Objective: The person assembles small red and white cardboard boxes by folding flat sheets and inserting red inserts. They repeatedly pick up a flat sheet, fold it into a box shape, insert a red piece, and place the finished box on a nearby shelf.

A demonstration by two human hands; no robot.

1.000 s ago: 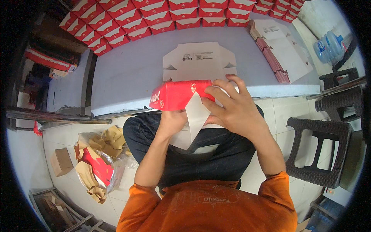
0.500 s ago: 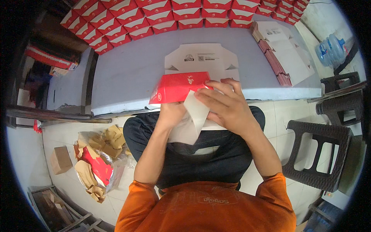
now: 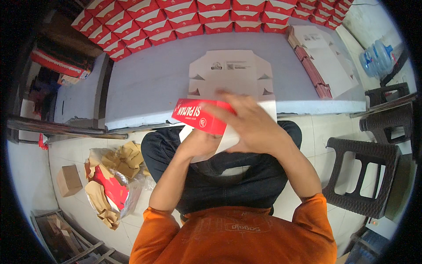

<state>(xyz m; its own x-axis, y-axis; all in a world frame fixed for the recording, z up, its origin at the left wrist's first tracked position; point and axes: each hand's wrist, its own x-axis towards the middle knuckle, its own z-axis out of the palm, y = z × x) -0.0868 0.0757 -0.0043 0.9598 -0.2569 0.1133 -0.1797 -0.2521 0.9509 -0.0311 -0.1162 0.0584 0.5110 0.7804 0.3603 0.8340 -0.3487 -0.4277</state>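
Red-and-white carton [image 3: 198, 119]: one, part-folded, near the edge of the table [image 3: 149, 79], against the far side of my left hand [image 3: 200, 143], whose fingers are hidden; whether they pinch, I cannot tell. Flat white blank [image 3: 231, 79]: one, on the table, far of the carton. My right hand [image 3: 252, 126]: blurred, fingers spread over the carton's right end. Stacked blanks [image 3: 327, 61]: far right.

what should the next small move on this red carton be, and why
Probably fold the white flap inward with the right hand while the left hand supports the red carton, since the flap juts past the red side, near the right hand.
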